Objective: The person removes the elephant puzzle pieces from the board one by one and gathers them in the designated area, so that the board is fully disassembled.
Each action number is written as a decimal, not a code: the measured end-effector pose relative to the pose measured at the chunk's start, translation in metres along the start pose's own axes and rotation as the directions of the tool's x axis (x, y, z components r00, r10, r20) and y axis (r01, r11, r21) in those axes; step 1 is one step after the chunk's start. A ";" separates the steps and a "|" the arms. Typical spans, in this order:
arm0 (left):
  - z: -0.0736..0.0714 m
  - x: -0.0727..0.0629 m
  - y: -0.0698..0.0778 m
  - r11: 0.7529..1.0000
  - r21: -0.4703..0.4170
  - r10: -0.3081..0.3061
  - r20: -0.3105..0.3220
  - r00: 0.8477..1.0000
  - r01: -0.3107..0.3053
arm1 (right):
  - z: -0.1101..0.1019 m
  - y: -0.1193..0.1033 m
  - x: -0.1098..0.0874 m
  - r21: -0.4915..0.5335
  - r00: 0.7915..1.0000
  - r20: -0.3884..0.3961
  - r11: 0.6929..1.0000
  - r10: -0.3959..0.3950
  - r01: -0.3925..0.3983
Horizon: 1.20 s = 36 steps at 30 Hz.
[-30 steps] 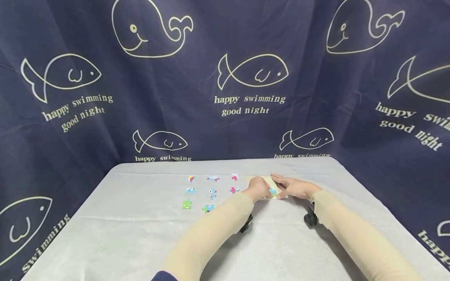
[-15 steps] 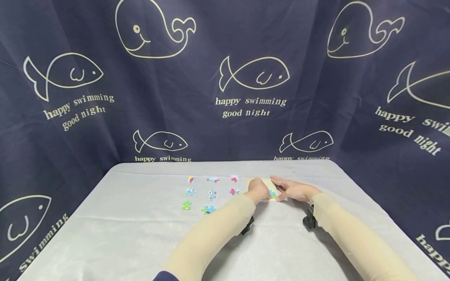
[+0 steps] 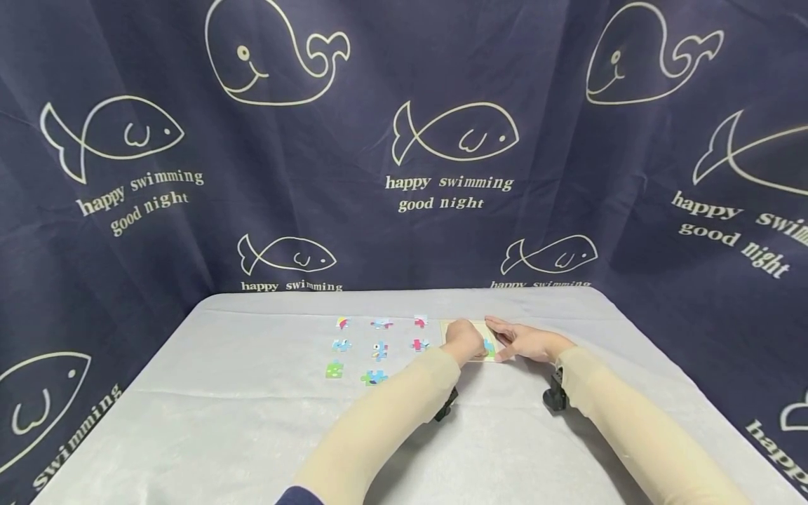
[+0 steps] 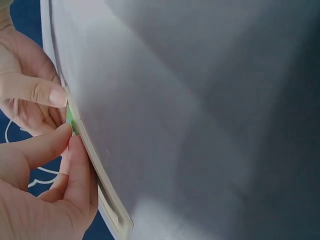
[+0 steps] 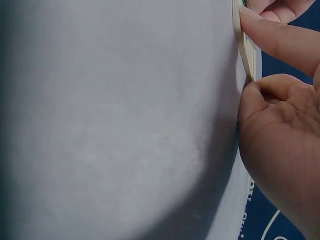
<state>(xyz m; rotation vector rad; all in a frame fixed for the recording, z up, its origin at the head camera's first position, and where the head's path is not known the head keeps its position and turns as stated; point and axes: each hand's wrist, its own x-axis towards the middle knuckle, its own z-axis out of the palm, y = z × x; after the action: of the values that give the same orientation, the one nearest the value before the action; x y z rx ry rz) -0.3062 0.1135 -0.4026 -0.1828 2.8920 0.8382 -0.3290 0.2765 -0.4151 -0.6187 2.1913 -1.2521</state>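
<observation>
A pale wooden puzzle tray (image 3: pixel 444 331) lies flat at the table's right of centre. My left hand (image 3: pixel 464 340) is over it, and its thumb and fingertips pinch a blue-and-green puzzle piece (image 3: pixel 489 348) at the tray's near right corner. In the left wrist view only a green sliver of that puzzle piece (image 4: pixel 71 119) shows between the fingers. My right hand (image 3: pixel 527 339) holds the tray's right side, its thumb on the near edge and its fingers towards the far corner. The right wrist view shows the right hand (image 5: pixel 285 115) against the tray's edge (image 5: pixel 244 57).
Several loose jigsaw pieces lie in rows left of the tray, among them a green piece (image 3: pixel 334 369), a green-and-blue piece (image 3: pixel 375 377) and a red piece (image 3: pixel 419 345). A white cloth (image 3: pixel 208 414) covers the table. Behind it hangs a dark blue curtain (image 3: pixel 366 231).
The left hand has shifted very slightly over the tray, its fingers staying at the blue-and-green puzzle piece. The right hand keeps its place. The head view has tilted a little.
</observation>
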 end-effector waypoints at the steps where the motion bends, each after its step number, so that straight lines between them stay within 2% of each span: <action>1: -0.001 0.000 0.000 1.000 -0.011 0.000 0.000 1.000 0.000 | 0.000 0.000 0.000 0.002 1.000 0.001 1.000 0.002 -0.002; 4: 0.000 0.002 -0.001 0.994 -0.111 -0.016 -0.001 1.000 0.016 | 0.000 0.000 0.000 0.000 1.000 -0.001 1.000 0.006 -0.006; 9: 0.004 0.001 -0.006 0.955 -0.296 -0.023 -0.007 1.000 0.020 | 0.001 0.002 -0.001 -0.004 1.000 -0.003 1.000 0.005 -0.005; 14: 0.003 0.002 -0.014 0.930 -0.368 0.010 0.030 0.999 0.002 | 0.003 0.002 0.000 0.001 1.000 -0.007 1.000 0.022 -0.022; 19: -0.005 0.005 -0.025 0.869 -0.494 0.032 0.078 0.996 0.011 | 0.001 0.003 0.001 -0.013 0.999 -0.022 0.999 0.035 -0.035; 21: -0.011 0.007 -0.029 0.853 -0.522 0.042 0.088 0.995 0.010 | -0.001 0.003 0.001 -0.019 0.999 -0.031 0.999 0.035 -0.036; 23: -0.017 0.008 -0.033 0.854 -0.520 0.049 0.078 0.996 -0.001 | -0.002 0.002 0.002 -0.027 0.999 -0.032 0.999 0.030 -0.031; 28: -0.031 0.008 -0.043 0.836 -0.549 0.050 0.095 0.994 0.010 | -0.003 0.001 0.002 -0.036 0.999 -0.027 0.999 0.035 -0.036; 30: -0.035 0.007 -0.046 0.822 -0.568 0.054 0.113 0.992 0.020 | -0.002 0.000 0.001 -0.041 0.999 -0.024 0.999 0.030 -0.031; 32: -0.039 0.005 -0.050 0.828 -0.561 0.063 0.112 0.992 0.011 | -0.002 0.000 0.001 -0.039 0.999 -0.025 0.999 0.025 -0.026; 36: -0.044 -0.001 -0.056 0.809 -0.587 0.062 0.116 0.991 0.018 | 0.001 0.001 0.002 -0.024 1.000 -0.017 1.000 0.018 -0.018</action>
<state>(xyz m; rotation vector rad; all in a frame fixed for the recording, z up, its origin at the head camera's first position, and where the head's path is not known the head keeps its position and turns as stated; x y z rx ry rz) -0.3003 0.0427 -0.3944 -0.1404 2.4222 1.6650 -0.3299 0.2747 -0.4169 -0.5987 2.2233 -1.2278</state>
